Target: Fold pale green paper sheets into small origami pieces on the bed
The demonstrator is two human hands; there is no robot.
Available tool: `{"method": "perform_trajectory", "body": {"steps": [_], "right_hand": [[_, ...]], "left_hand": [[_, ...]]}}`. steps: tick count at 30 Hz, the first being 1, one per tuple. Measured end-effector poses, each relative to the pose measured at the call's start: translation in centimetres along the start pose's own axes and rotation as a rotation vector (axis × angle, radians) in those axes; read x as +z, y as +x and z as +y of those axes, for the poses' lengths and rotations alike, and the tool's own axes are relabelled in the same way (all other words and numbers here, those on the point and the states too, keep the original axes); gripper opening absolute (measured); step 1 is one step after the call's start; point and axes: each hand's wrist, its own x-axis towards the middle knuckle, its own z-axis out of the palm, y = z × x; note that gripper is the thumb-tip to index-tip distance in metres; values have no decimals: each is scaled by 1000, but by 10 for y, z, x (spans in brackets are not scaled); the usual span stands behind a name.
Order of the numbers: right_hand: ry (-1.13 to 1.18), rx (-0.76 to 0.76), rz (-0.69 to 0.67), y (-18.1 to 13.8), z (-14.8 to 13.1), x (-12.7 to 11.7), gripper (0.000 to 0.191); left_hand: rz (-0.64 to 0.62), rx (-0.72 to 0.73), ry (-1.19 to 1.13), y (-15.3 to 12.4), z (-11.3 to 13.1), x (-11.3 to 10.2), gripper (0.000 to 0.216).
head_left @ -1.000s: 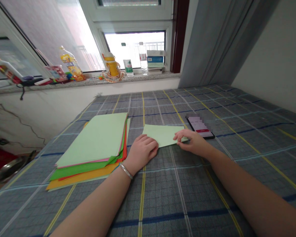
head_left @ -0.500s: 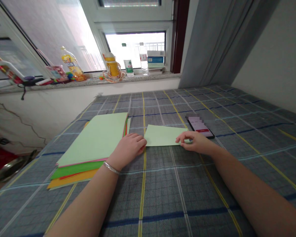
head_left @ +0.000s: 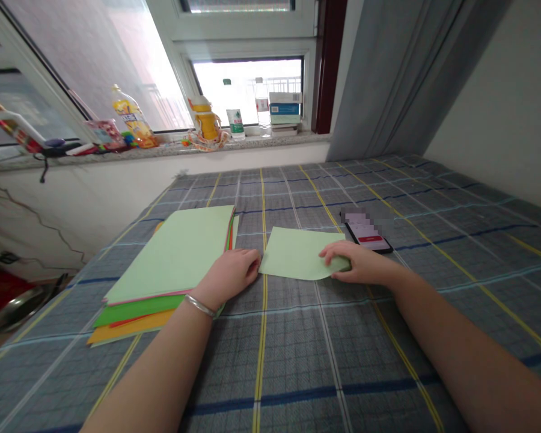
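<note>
A pale green sheet of paper (head_left: 293,252) spans the space between my two hands, its near edge bowed slightly. My left hand (head_left: 232,270), wearing a silver bangle, has its fingers curled together at the sheet's near left corner; the fingertips are partly hidden. At the right end, my right hand (head_left: 354,261) grips the sheet, thumb below and fingers bent over the top. Left of the left hand lies a stack of coloured paper (head_left: 175,252), pale green on top with pink, green, red and orange edges below.
Just beyond my right hand a phone (head_left: 369,234) lies with its screen lit. A grey plaid cloth (head_left: 297,343) covers the surface. Along the windowsill (head_left: 162,150) stand bottles, a yellow cup (head_left: 205,123) and small boxes (head_left: 285,109).
The sheet's near edge has come toward me and now bows, showing more of its face. My left hand has shifted slightly left and nearer, its fingers more curled.
</note>
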Motion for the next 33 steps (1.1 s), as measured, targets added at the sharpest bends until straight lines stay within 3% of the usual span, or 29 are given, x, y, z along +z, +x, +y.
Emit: {"method": "perform_trajectory", "body": {"steps": [3, 7, 13, 18, 22, 26, 30, 33], "right_hand": [[-175, -24, -20, -4, 6, 0, 51], [-337, 15, -31, -8, 11, 0, 63], [-532, 78, 146, -3, 11, -1, 41], [-550, -23, 138, 1, 5, -5, 33], [-556, -72, 161, 3, -2, -7, 23], [-409, -32, 294, 6, -9, -2, 9], [-301, -30, 333, 8, -20, 8, 6], [-226, -55, 337, 7, -31, 16, 8]], "left_hand": [[12, -46, 18, 1, 6, 4, 16], [52, -146, 80, 2, 21, 12, 25], [109, -281, 248, 0, 47, 19, 34], [106, -338, 206, 2, 43, 21, 34], [100, -395, -66, 7, 31, 21, 24], [214, -463, -551, 13, 25, 25, 19], [313, -503, -912, 20, 28, 35, 27], [332, -460, -1087, 23, 33, 45, 44]]}}
